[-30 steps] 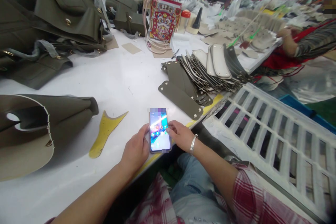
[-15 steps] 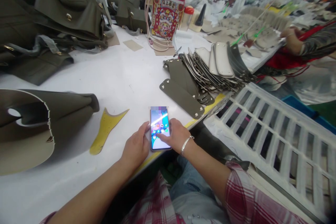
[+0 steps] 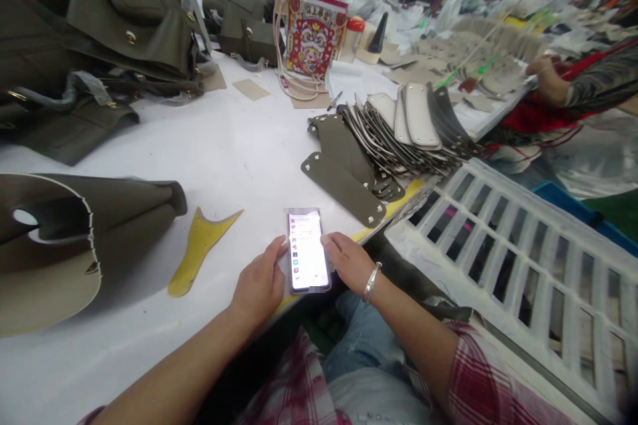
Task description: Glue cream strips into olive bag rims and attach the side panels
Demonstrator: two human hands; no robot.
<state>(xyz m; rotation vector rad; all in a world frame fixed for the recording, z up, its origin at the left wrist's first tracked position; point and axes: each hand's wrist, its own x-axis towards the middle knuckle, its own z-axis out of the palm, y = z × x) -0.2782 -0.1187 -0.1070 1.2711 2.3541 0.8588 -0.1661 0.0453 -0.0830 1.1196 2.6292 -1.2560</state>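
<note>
A smartphone (image 3: 307, 252) with a bright white screen showing a list is held upright at the table's front edge. My left hand (image 3: 260, 277) grips its left side, thumb along the edge and the other fingers mostly hidden. On the opposite side my right hand (image 3: 350, 261) is closed on the phone's right edge, a silver bangle at its wrist. Left of the phone lies a yellow forked template piece (image 3: 199, 249). Dark olive leather-like strips (image 3: 343, 189) with small white tabs lie just beyond it.
Olive handbags (image 3: 132, 26) are heaped at the back left, and an open olive bag body (image 3: 124, 219) lies at the left. Behind the stacked curved strips (image 3: 419, 116) stands a red patterned bag (image 3: 315, 33). A white slatted crate (image 3: 528, 279) is at the right, below a co-worker's arm (image 3: 598, 83).
The phone screen has switched from colourful app icons to a white list. My right thumb has moved off the screen to the phone's right edge.
</note>
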